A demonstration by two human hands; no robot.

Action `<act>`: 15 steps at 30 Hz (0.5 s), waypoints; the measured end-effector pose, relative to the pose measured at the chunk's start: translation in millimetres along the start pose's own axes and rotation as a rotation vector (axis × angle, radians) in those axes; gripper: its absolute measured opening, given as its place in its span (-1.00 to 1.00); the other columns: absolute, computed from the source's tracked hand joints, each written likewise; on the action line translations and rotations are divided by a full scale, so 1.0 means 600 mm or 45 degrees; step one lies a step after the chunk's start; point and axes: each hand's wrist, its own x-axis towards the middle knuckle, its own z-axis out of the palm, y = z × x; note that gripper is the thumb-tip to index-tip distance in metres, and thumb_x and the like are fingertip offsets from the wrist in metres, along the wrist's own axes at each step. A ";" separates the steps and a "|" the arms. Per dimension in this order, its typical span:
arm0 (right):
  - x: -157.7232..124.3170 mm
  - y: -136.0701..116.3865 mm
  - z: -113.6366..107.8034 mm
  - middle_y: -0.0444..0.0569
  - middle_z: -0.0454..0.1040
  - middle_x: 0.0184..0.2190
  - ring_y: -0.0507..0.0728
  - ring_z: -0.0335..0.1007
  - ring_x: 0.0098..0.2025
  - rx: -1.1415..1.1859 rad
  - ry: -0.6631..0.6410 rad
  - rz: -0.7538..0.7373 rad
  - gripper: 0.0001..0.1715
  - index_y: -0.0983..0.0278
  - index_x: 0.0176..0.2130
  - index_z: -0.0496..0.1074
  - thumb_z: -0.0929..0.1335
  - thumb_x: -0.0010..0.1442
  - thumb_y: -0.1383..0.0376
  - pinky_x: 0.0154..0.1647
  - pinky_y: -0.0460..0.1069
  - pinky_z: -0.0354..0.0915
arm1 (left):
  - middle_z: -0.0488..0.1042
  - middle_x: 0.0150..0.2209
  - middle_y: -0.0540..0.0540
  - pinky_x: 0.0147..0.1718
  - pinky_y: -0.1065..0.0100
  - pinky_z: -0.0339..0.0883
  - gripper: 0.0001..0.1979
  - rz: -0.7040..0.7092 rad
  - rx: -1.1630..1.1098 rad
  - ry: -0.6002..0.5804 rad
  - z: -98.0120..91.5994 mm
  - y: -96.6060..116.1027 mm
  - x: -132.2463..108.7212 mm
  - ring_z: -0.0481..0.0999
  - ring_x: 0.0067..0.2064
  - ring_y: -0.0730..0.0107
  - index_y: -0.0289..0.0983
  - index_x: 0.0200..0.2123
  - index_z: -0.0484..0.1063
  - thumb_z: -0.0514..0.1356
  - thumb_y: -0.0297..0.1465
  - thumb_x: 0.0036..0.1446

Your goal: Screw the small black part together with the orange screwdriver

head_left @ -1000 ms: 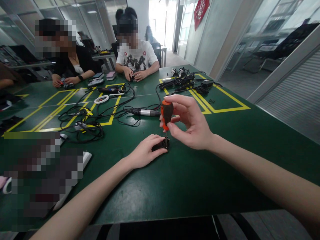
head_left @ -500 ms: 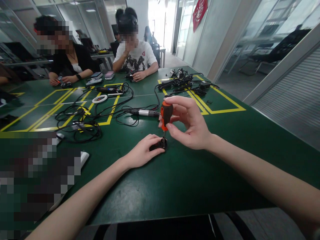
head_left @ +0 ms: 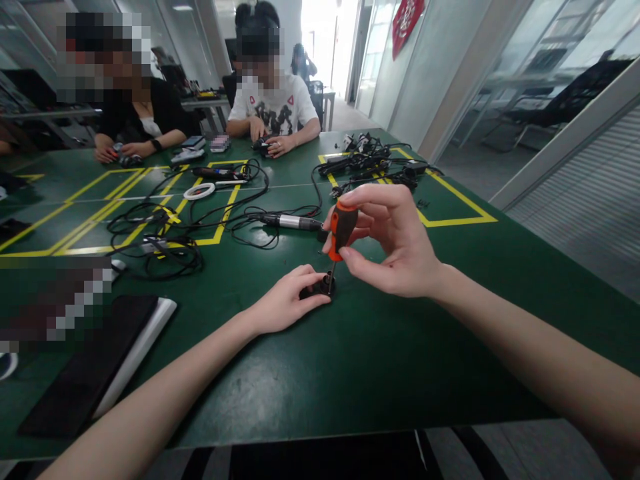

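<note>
My right hand (head_left: 387, 243) grips a screwdriver (head_left: 343, 230) with an orange and dark handle, its fingers around the grip and its shaft slanting down to the left. The tip meets a small black part (head_left: 324, 285) lying on the green table (head_left: 380, 380); whether it sits in a screw is too small to tell. My left hand (head_left: 286, 301) pinches that black part between thumb and fingers, low against the tabletop. Just beyond them lies a silver and black cylindrical tool (head_left: 293, 222) with a cable.
Tangled black cables (head_left: 163, 247) spread over the left middle, near a white ring (head_left: 199, 191). More cables and plugs (head_left: 365, 157) pile up at the back right. A black flat item (head_left: 95, 367) lies at the left. Two people sit across the table, handling small things.
The screwdriver's handle has moved slightly right with my right hand and leans more. My left hand stays on the black part. Across the table, a person's raised hand has come down.
</note>
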 end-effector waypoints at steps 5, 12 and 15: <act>0.006 -0.013 -0.014 0.03 0.44 0.06 0.09 0.57 -0.13 -0.243 -0.126 -0.082 -0.37 0.11 0.17 0.15 0.41 0.23 0.48 -0.20 0.04 0.60 | 0.49 -0.06 -0.13 0.02 0.20 0.45 -0.73 0.024 0.048 0.007 0.000 0.002 -0.002 0.49 -0.03 0.20 -0.22 0.06 0.56 0.24 -0.27 0.39; 0.012 -0.020 -0.023 -0.06 0.49 -0.14 0.11 0.51 -0.33 -0.711 -0.136 -0.126 -0.46 0.13 0.17 0.20 0.43 0.29 0.27 -0.40 0.04 0.49 | 0.52 -0.04 -0.18 0.01 0.19 0.47 -0.74 0.042 0.110 0.015 -0.002 0.004 -0.001 0.52 -0.05 0.20 -0.26 0.06 0.55 0.25 -0.30 0.37; 0.017 -0.022 -0.029 -0.07 0.51 -0.26 0.16 0.52 -0.40 -0.903 -0.136 -0.198 -0.51 0.16 0.14 0.24 0.43 0.32 0.16 -0.48 0.05 0.39 | 0.54 -0.08 -0.16 0.00 0.21 0.47 -0.79 0.036 0.148 -0.036 -0.009 0.013 0.005 0.53 -0.07 0.21 -0.25 -0.01 0.56 0.27 -0.33 0.34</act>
